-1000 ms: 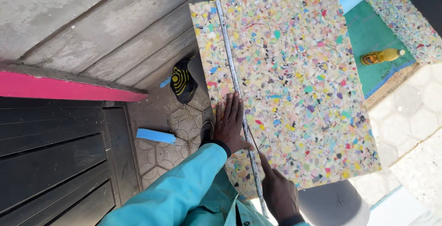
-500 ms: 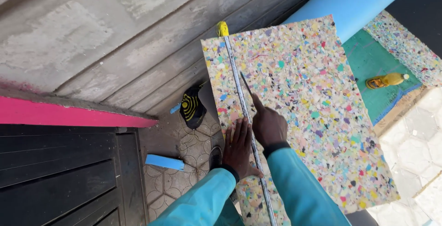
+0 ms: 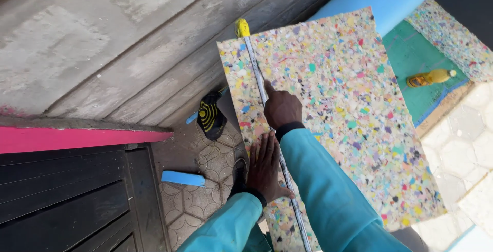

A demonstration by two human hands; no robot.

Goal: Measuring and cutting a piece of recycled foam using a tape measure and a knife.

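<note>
A large slab of multicoloured speckled foam (image 3: 349,108) lies tilted in front of me. A long metal straightedge (image 3: 255,67) with a yellow end (image 3: 242,27) runs down its left part. My left hand (image 3: 265,165) lies flat on the foam, pressing beside the straightedge, fingers apart. Higher up, my right hand (image 3: 281,107) is closed, index finger extended along the straightedge; whether it holds a marker is hidden. Both arms wear turquoise sleeves.
A grey wooden plank wall (image 3: 118,51) fills the upper left, above a pink ledge (image 3: 77,138) and dark boards (image 3: 67,195). On the patterned tile floor lie a black-and-yellow cloth (image 3: 209,116) and a blue block (image 3: 183,178). A yellow bottle (image 3: 430,78) rests on a green surface at right.
My right hand has slid from the lower end of the straightedge up along it, above my left hand. The left hand stays pressed flat. My view has shifted.
</note>
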